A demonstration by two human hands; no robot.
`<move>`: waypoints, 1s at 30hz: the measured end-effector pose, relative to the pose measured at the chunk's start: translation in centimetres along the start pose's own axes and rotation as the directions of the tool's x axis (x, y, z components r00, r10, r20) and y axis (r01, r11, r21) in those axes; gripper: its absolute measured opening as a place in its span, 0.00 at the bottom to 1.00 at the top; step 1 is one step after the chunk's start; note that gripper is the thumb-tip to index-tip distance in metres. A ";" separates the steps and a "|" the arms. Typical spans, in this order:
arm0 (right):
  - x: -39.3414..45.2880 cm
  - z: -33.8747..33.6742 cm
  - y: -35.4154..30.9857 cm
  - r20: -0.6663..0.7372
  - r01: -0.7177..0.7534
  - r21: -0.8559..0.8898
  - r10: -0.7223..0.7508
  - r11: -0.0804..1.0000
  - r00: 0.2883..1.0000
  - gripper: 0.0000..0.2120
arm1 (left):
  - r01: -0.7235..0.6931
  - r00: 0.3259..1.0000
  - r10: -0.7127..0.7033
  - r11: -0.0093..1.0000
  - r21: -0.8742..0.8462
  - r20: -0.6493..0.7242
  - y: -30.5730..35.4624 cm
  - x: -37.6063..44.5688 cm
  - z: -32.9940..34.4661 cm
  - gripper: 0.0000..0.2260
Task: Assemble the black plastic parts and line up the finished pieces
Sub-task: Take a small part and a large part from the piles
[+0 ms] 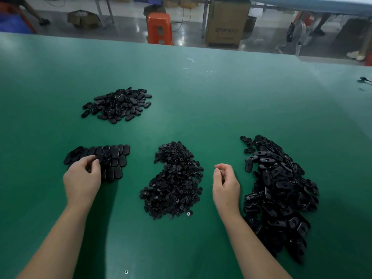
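Black plastic parts, head view only: on green table (201, 93), in four groups. Lined-up finished pieces (108, 158) at near left, a few overlapped rows, so well begun. Left hand (82, 178) at those rows, fingertips curled on a piece at their near edge. Right hand (225, 186) between small-parts pile (173, 182) and big heap of oval shells (277, 194), fingers loosely curled, apparently holding nothing. Far pile (118, 104) of ovals beyond. Much left, judging by both heaps: far from done.

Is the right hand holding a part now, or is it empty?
Empty, as far as visible. The right hand hovers between two piles, fingers loosely curled, no black piece between them.
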State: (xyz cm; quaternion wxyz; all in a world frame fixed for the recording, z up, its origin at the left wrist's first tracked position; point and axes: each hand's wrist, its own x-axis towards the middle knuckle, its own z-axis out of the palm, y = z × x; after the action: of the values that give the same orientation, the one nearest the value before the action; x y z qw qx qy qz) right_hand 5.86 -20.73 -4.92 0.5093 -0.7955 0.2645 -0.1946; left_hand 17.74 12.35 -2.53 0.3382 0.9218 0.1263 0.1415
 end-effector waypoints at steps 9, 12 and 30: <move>-0.1 0.1 -0.5 -0.004 -0.007 -0.071 0.007 0.997 1.000 0.08 | -0.358 0.913 0.367 0.930 -0.082 0.177 4.5 -4.4 3.7 0.10; -0.2 0.0 -0.7 0.020 0.004 -0.104 -0.002 0.995 1.000 0.10 | -0.409 0.872 0.420 0.907 -0.097 0.251 5.2 -5.4 5.4 0.10; 8.5 -8.8 -2.0 0.309 0.278 -0.931 0.102 0.237 0.946 0.18 | -0.427 0.870 0.422 0.904 -0.039 0.257 4.3 -5.0 6.9 0.08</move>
State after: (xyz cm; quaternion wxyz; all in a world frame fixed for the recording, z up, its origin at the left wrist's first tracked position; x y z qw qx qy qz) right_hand 7.83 -31.51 0.84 -0.0669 -0.9718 0.1995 0.1065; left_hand 16.09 3.44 -5.60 0.3036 0.9406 -0.1230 0.0895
